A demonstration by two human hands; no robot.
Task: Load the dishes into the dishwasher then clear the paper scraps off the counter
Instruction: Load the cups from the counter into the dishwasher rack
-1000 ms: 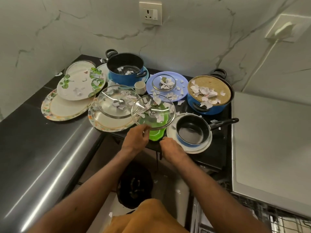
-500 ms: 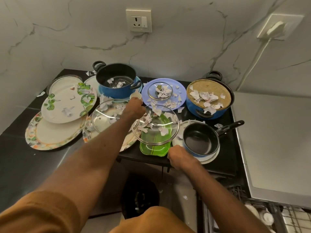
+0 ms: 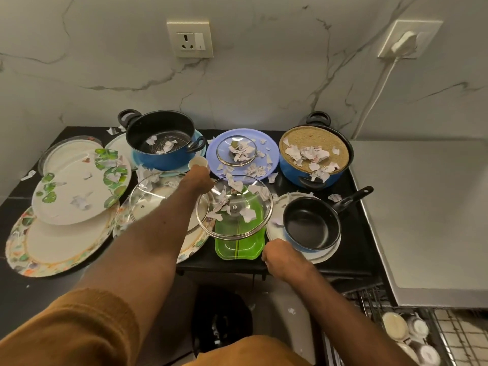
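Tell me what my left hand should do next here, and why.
Probably grip the small cup and lift it straight up. The left hand is right at it, the cup stands upright beside the blue pot, and the dishwasher rack lies open at lower right.

glass lid point(image 3: 235, 207) on tray point(image 3: 239, 245), left of saucepan point(image 3: 311, 224).

Polished black counter point(image 3: 18, 291), glossy. Clear glass lid point(image 3: 235, 207), shiny steel rim, over a translucent green plastic tray point(image 3: 237, 247). At 3 o'clock, a smooth black pan point(image 3: 311, 225). Crumpled paper scraps point(image 3: 311, 154) on a rough woven mat point(image 3: 293, 137).
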